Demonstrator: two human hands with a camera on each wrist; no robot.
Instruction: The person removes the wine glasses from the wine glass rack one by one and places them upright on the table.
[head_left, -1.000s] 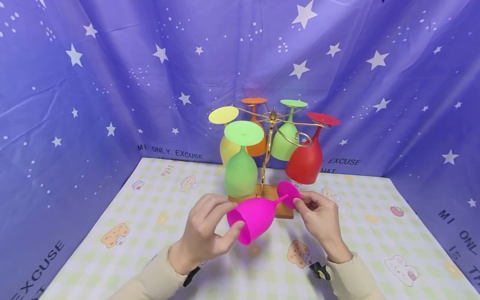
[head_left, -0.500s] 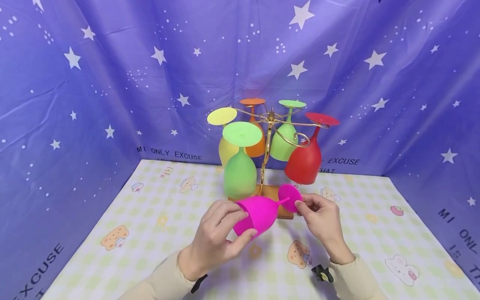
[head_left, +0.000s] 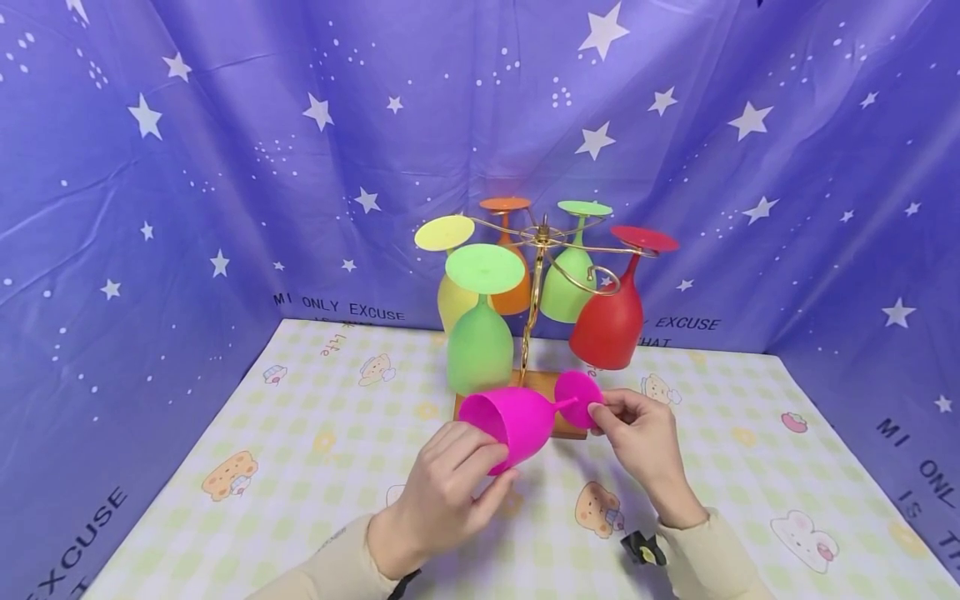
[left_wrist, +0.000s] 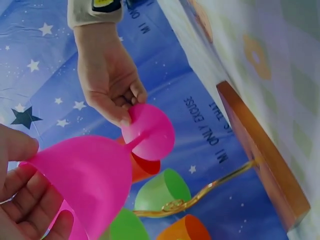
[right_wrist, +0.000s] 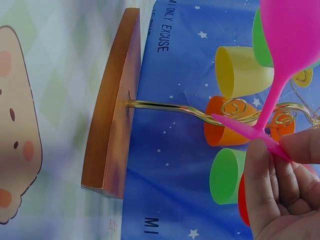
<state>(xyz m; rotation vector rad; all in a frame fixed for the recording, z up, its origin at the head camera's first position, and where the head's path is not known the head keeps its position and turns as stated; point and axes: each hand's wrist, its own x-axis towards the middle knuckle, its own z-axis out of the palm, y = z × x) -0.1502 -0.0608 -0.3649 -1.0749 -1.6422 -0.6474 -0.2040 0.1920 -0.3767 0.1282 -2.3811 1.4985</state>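
Note:
A magenta plastic wine glass (head_left: 525,421) is held on its side in front of the rack, its mouth toward the lower left. My right hand (head_left: 645,437) pinches the edge of its round foot (head_left: 576,400), thumb on one face and fingers behind. At the rim, my left hand (head_left: 453,492) has its fingers over the mouth and its thumb below; the left wrist view shows the thumb (left_wrist: 17,145) against the rim. Behind stands a gold wire glass rack (head_left: 534,308) on a wooden base (head_left: 568,427). One curled hook (head_left: 611,282) at the front right carries no glass.
Upside down on the rack hang a green glass (head_left: 480,350), a yellow glass (head_left: 450,292), an orange glass (head_left: 513,292), a light green glass (head_left: 570,287) and a red glass (head_left: 611,329). A checked cloth (head_left: 300,467) covers the table. Purple star curtains (head_left: 465,100) enclose it.
My left hand has moved right and down along the glass's rim, and the glass's mouth has shifted slightly. The right hand keeps its pinch on the foot, almost in place.

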